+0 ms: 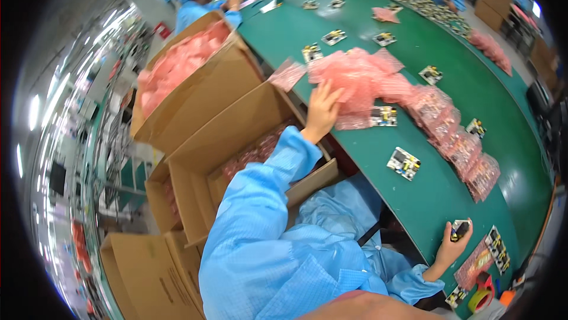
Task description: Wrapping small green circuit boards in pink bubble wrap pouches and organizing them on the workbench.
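My left hand (322,108) reaches across the near edge of the green table, its fingers spread against a heap of pink bubble-wrap bags (355,77). Off to the right, my right hand (452,250) grips a small circuit board (460,230) with dark parts on it, held just above the tabletop. Just past the bag heap rests a circuit board (387,116), partly beside the bags. A further circuit board (404,163) lies between my two hands. From the heap, a row of bagged boards (455,136) curves away to the right.
Open cardboard boxes (207,124) stand left of the table, one filled with pink bags (183,65). Near my right hand are a tape roll (481,300), a bagged item (474,265) and a board (498,250). Co-workers in blue (201,6) sit at the far side.
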{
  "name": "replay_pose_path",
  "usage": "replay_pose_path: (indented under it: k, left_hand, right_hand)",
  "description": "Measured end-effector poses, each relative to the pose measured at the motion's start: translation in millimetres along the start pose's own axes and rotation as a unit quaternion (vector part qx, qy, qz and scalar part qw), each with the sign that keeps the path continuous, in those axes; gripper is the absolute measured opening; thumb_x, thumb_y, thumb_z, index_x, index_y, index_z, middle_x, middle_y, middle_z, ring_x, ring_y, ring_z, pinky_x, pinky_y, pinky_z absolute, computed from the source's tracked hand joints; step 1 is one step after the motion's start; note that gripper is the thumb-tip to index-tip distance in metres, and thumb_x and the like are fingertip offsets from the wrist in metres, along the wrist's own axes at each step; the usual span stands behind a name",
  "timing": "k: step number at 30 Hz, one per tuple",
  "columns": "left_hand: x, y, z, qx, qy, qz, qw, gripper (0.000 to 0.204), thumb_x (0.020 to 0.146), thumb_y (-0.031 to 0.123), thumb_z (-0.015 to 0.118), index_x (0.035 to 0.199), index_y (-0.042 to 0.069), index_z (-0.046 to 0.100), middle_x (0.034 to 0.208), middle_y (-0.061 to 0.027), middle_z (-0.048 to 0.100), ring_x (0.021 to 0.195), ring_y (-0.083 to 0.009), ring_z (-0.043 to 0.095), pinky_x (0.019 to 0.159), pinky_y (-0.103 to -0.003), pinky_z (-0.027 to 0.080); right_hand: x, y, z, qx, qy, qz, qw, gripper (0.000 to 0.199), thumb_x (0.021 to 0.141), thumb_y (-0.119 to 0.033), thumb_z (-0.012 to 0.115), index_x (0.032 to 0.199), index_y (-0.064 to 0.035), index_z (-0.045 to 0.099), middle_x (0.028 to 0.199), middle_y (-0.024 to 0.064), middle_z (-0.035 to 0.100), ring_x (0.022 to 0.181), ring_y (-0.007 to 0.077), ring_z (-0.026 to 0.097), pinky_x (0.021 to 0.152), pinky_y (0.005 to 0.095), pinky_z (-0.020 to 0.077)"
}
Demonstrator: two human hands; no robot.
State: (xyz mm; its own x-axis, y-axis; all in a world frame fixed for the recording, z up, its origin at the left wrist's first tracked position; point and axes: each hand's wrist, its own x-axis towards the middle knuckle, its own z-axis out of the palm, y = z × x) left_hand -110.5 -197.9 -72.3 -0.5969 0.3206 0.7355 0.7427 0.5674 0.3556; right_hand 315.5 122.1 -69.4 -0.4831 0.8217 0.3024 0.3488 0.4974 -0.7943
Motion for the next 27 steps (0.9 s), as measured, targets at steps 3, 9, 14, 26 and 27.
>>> replay_pose_path:
  k: [3, 9, 14, 26, 27]
  left_hand:
    - [12, 28, -14, 0.023, 0.031, 0.054, 0.998, 0.037, 0.089, 0.009, 0.062, 0.126, 0.010, 0.066, 0.143, -0.0194, 0.052, 0.139, -0.0422, 0.041, 0.114, -0.056, 0.029]
    - [13, 142, 5, -0.200, -0.109, 0.190, 0.955, 0.040, 0.084, 0.003, 0.062, 0.124, 0.008, 0.067, 0.137, -0.0168, 0.057, 0.137, -0.0400, 0.045, 0.112, -0.051, 0.036]
    - [-16, 205, 29, -0.247, -0.300, 0.357, 0.849, 0.042, 0.079, 0.008, 0.069, 0.120, 0.017, 0.069, 0.137, -0.0106, 0.058, 0.134, -0.0346, 0.049, 0.113, -0.051, 0.035]
    - [-10, 186, 65, -0.185, -0.284, 0.302, 0.891, 0.041, 0.077, 0.001, 0.066, 0.117, 0.010, 0.068, 0.124, -0.0120, 0.064, 0.121, -0.0317, 0.058, 0.107, -0.047, 0.041]
    - [-10, 188, 63, -0.154, -0.271, 0.302, 0.901, 0.040, 0.078, 0.000, 0.065, 0.116, 0.010, 0.068, 0.125, -0.0123, 0.064, 0.121, -0.0327, 0.058, 0.107, -0.048, 0.040]
  right_hand:
    - [-2, -6, 3, -0.027, 0.008, -0.011, 1.000, 0.061, 0.083, -0.020, 0.079, 0.135, -0.0023, 0.052, 0.123, 0.0141, 0.059, 0.110, 0.0250, 0.058, 0.097, 0.0359, 0.0452]
    - [-1, -10, -1, -0.049, 0.029, -0.009, 0.998, 0.063, 0.079, -0.018, 0.081, 0.133, -0.0019, 0.054, 0.125, 0.0166, 0.059, 0.113, 0.0290, 0.059, 0.099, 0.0370, 0.0454]
    - [9, -23, 3, -0.052, 0.022, 0.004, 0.998, 0.065, 0.075, -0.019, 0.084, 0.131, -0.0045, 0.055, 0.118, 0.0167, 0.061, 0.108, 0.0324, 0.061, 0.093, 0.0390, 0.0487]
    - [-1, -19, -5, -0.052, 0.033, 0.006, 0.998, 0.065, 0.073, -0.020, 0.084, 0.129, -0.0053, 0.056, 0.113, 0.0161, 0.062, 0.103, 0.0323, 0.062, 0.088, 0.0405, 0.0499]
    - [-1, -21, -5, -0.049, 0.023, 0.015, 0.998, 0.065, 0.073, -0.020, 0.085, 0.129, -0.0056, 0.056, 0.113, 0.0159, 0.062, 0.103, 0.0323, 0.062, 0.088, 0.0405, 0.0497]
